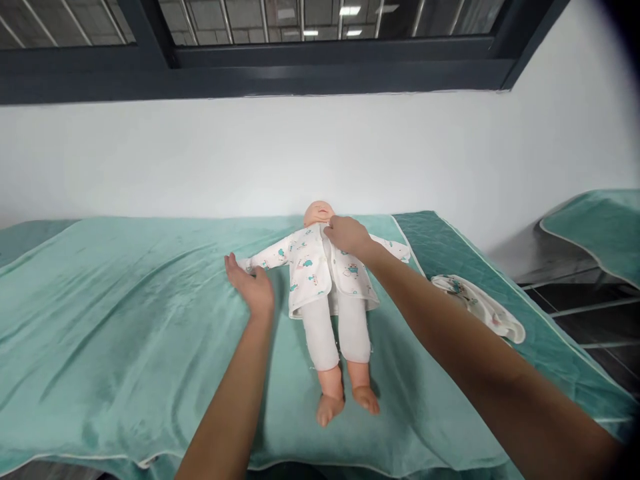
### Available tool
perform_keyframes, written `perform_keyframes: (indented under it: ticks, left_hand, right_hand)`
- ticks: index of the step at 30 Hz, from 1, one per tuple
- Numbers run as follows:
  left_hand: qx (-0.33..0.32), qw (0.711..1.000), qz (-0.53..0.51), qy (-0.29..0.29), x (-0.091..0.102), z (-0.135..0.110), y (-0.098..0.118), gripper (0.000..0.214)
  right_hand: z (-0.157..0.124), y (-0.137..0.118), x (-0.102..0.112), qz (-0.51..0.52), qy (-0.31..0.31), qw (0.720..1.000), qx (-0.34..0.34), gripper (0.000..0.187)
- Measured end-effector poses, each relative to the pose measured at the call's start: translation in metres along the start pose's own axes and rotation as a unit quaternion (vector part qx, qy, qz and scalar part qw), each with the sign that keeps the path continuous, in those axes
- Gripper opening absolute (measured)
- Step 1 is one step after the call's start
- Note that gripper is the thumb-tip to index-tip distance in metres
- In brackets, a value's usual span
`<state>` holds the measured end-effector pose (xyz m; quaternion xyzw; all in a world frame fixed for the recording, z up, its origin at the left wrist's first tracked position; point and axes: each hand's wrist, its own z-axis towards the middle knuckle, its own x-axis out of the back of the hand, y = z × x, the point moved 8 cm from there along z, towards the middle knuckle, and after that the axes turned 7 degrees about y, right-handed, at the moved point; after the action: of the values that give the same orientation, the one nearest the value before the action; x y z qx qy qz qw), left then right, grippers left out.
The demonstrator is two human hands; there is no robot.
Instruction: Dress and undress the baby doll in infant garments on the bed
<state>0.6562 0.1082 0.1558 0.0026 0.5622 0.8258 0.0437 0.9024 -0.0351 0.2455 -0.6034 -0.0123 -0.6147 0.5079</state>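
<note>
At centre, on a green plush sheet, baby doll lies face up, head toward twelve o'clock, bare feet toward six. Wears white trousers and a printed jacket, front edges parted below the chest. Left hand, at nine o'clock of the doll: thumb and fingers spread about the sleeve cuff. Right hand, near the neck: fingertips pinching the jacket's collar edge. Crumpled printed cloth toward four.

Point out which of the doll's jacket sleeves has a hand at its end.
The sleeve on the picture's left: the left hand is at its end. The other sleeve has none there; the right hand is at the top of the jacket.
</note>
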Motion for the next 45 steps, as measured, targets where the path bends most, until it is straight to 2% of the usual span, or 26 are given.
perform_keyframes:
  ticks: [2, 4, 6, 8, 10, 12, 13, 16, 18, 20, 23, 25, 28, 29, 31, 34, 36, 39, 43, 45]
  left_hand:
    - [-0.091, 0.990, 0.105, 0.025, 0.004, -0.005, 0.013, 0.065]
    - [-0.141, 0.975, 0.165, 0.043, 0.008, -0.009, 0.021, 0.052]
    - [-0.169, 0.967, 0.188, 0.026, 0.007, -0.014, 0.026, 0.042]
    - [-0.194, 0.961, 0.196, -0.038, 0.001, -0.024, 0.030, 0.036]
    - [-0.205, 0.950, 0.192, -0.134, -0.007, -0.040, 0.032, 0.036]
    - [-0.199, 0.935, 0.184, -0.227, -0.011, -0.061, 0.033, 0.040]
    - [-0.192, 0.928, 0.180, -0.264, -0.011, -0.071, 0.034, 0.043]
    - [-0.159, 0.918, 0.164, -0.324, -0.003, -0.094, 0.039, 0.047]
    - [-0.134, 0.917, 0.161, -0.338, 0.004, -0.103, 0.042, 0.048]
    - [-0.117, 0.914, 0.172, -0.347, 0.008, -0.109, 0.041, 0.050]
    - [-0.107, 0.917, 0.202, -0.328, 0.007, -0.108, 0.039, 0.047]
    - [-0.117, 0.915, 0.239, -0.302, 0.002, -0.105, 0.038, 0.042]
    - [-0.116, 0.904, 0.317, -0.263, -0.007, -0.098, 0.035, 0.032]
    - [-0.106, 0.900, 0.336, -0.255, -0.009, -0.096, 0.033, 0.029]
    - [-0.086, 0.900, 0.347, -0.250, -0.012, -0.094, 0.031, 0.027]
    - [-0.076, 0.910, 0.315, -0.259, -0.010, -0.095, 0.032, 0.027]
    - [-0.062, 0.919, 0.284, -0.265, -0.006, -0.096, 0.032, 0.026]
    - [-0.049, 0.922, 0.269, -0.274, -0.003, -0.099, 0.032, 0.024]
    - [-0.033, 0.928, 0.263, -0.264, -0.002, -0.100, 0.033, 0.025]
    - [-0.017, 0.943, 0.230, -0.241, 0.001, -0.099, 0.034, 0.028]
  right_hand:
    - [-0.004, -0.011, 0.003, 0.038, 0.013, 0.999, 0.008, 0.021]
    - [-0.019, -0.022, 0.009, 0.140, 0.028, 0.990, 0.017, 0.023]
    - [-0.046, -0.025, 0.016, 0.283, 0.050, 0.958, 0.020, 0.025]
    - [-0.081, -0.012, 0.023, 0.359, 0.096, 0.928, 0.010, 0.026]
    - [-0.120, 0.019, 0.030, 0.374, 0.168, 0.912, -0.013, 0.023]
    - [-0.157, 0.054, 0.032, 0.385, 0.211, 0.898, -0.037, 0.012]
    - [-0.173, 0.070, 0.030, 0.399, 0.204, 0.893, -0.042, 0.006]
    - [-0.208, 0.097, 0.014, 0.431, 0.103, 0.895, -0.051, 0.029]
    - [-0.222, 0.107, 0.009, 0.434, 0.077, 0.895, -0.069, 0.038]
    - [-0.225, 0.113, 0.008, 0.417, 0.089, 0.900, -0.094, 0.040]
    - [-0.213, 0.117, 0.004, 0.370, 0.100, 0.913, -0.137, 0.044]
    - [-0.199, 0.117, -0.002, 0.384, 0.071, 0.907, -0.155, 0.050]
    - [-0.181, 0.114, -0.015, 0.420, -0.009, 0.892, -0.166, 0.055]
    - [-0.176, 0.112, -0.017, 0.412, -0.027, 0.897, -0.160, 0.053]
    - [-0.170, 0.108, -0.016, 0.362, -0.029, 0.923, -0.125, 0.045]
    - [-0.167, 0.101, -0.007, 0.252, 0.034, 0.966, -0.055, 0.039]
    - [-0.169, 0.100, 0.002, 0.185, 0.095, 0.978, -0.033, 0.034]
    - [-0.174, 0.106, 0.012, 0.156, 0.161, 0.974, -0.042, 0.023]
    - [-0.182, 0.118, 0.020, 0.196, 0.196, 0.956, -0.095, 0.019]
    - [-0.187, 0.123, 0.024, 0.209, 0.222, 0.945, -0.119, 0.017]
